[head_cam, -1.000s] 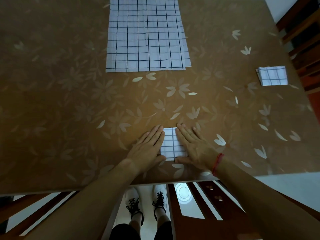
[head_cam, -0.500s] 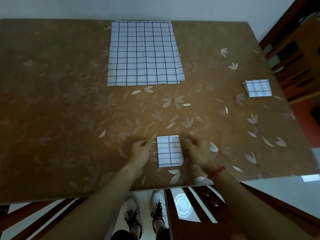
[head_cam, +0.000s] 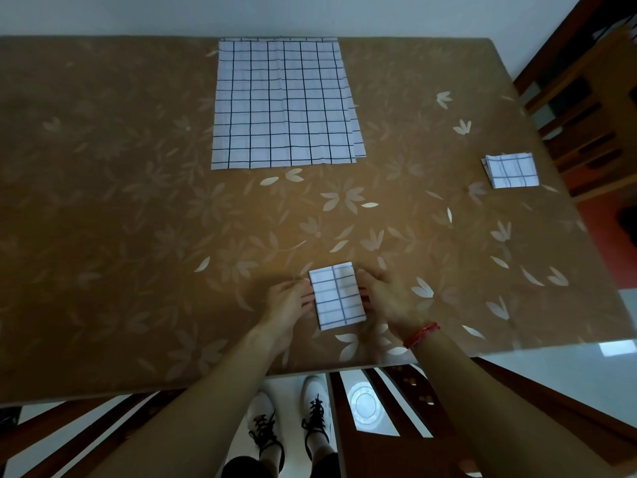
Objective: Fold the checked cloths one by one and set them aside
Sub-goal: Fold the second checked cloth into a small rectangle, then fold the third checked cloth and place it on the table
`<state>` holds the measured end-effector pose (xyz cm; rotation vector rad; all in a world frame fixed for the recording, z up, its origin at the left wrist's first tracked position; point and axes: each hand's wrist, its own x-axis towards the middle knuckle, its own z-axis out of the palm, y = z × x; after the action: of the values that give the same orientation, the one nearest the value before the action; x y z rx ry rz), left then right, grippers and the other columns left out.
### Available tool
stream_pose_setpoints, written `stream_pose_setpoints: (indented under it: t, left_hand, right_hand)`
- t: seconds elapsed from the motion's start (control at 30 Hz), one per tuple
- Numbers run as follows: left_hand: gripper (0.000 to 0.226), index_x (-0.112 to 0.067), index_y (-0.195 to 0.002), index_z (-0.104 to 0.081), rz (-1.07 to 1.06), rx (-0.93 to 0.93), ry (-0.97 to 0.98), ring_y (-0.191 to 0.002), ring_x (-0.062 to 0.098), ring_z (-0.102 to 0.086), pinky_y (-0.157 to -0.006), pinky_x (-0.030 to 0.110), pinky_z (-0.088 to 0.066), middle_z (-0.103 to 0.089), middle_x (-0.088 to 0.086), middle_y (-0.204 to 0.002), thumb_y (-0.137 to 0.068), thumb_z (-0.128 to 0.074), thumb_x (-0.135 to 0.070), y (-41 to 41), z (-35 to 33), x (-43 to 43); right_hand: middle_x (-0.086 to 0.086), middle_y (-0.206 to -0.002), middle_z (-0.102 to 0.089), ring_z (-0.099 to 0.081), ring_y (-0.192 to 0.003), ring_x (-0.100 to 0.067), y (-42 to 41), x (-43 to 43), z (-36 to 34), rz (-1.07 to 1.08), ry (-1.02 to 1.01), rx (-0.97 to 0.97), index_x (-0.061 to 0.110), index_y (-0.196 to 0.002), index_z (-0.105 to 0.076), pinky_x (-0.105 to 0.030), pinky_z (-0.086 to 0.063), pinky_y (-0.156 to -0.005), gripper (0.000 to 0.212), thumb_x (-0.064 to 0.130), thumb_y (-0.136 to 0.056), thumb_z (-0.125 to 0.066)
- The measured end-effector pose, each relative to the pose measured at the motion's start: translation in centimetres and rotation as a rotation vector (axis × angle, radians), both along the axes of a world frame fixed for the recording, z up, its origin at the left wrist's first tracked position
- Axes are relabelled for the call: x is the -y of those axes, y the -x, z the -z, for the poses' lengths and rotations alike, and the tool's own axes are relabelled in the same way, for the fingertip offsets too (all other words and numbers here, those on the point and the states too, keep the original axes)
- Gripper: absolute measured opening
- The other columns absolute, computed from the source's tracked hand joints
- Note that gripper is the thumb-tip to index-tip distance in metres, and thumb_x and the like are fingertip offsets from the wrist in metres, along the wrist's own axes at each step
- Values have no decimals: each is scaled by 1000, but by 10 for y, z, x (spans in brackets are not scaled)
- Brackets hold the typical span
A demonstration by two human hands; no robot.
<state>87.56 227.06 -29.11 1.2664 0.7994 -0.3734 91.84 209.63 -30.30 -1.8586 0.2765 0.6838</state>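
A small folded checked cloth [head_cam: 337,294] lies on the brown flowered table [head_cam: 120,219] near its front edge. My left hand [head_cam: 287,303] is at the cloth's left side and my right hand [head_cam: 387,298] at its right side. Curled fingertips of both hands pinch the cloth's edges. A flat stack of unfolded checked cloths [head_cam: 282,101] lies at the far middle of the table. A folded pile of checked cloths [head_cam: 512,170] sits near the right edge.
Wooden furniture [head_cam: 586,108] stands just beyond the table's right edge. A wooden chair [head_cam: 389,408] is under the front edge by my feet. A white wall runs behind the table.
My hands were pressing flat on top of the folded cloth. They have moved apart to its sides and their fingers have curled onto its edges. The view has tilted up.
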Motion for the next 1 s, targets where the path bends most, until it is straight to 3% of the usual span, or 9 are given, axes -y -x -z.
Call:
stream_pose_setpoints:
  t: [0.13,0.37,0.47,0.67,0.77,0.87,1.0]
  left_hand:
    - [13,-15,-93,-65,-12,-5,-12,-97,17,-66,-77,24,-51,-70,7,-102,-96,-52,-13,-1,2,0]
    - [15,-11,-104,-66,-8,-1,-16,-100,17,-65,-85,26,-51,-69,7,-106,-95,-55,-15,0,5,-1]
    - [13,-15,-100,-66,14,2,-23,-101,16,-65,-87,27,-51,-69,6,-106,-96,-54,-16,0,5,-2]
    - [15,-14,-101,-67,49,23,-68,-96,12,-65,-72,17,-50,-70,3,-103,-97,-53,-18,2,0,-5]
    - [13,-15,-103,-64,84,54,-160,-80,3,-65,-54,11,-47,-66,0,-99,-98,-52,-18,2,-6,-9]
    - [16,-15,-111,-60,137,102,-269,-62,-5,-64,-46,7,-42,-62,-4,-97,-98,-50,-17,-1,-15,-19]
    - [23,-21,-118,-60,225,172,-468,-86,2,-57,-48,2,-39,-61,-10,-99,-96,-54,-24,-7,-30,-39]
  right_hand:
    - [8,-105,-72,-66,-103,-17,6,0,3,49,-16,-12,41,-109,-67,-47,-54,-91,28,46,-87,-52]
    - [6,-105,-72,-66,-103,-18,10,1,2,73,-39,-20,39,-108,-68,-46,-55,-89,28,44,-86,-52]
    - [5,-105,-72,-67,-103,-19,10,1,3,90,-38,-22,38,-108,-68,-47,-55,-89,27,42,-87,-53]
    - [7,-106,-71,-65,-104,-16,9,2,-4,82,-4,-1,34,-111,-68,-44,-52,-94,27,37,-91,-51]
    - [12,-113,-64,-60,-111,-15,6,-2,-14,66,46,48,31,-119,-61,-39,-49,-99,26,32,-95,-51]
    - [14,-111,-53,-53,-110,-10,2,-9,-27,-7,116,119,28,-128,-52,-32,-44,-99,32,32,-97,-51]
    - [5,-120,-57,-56,-112,-13,-7,-24,-45,-115,247,253,15,-137,-46,-28,-43,-95,47,36,-96,-51]
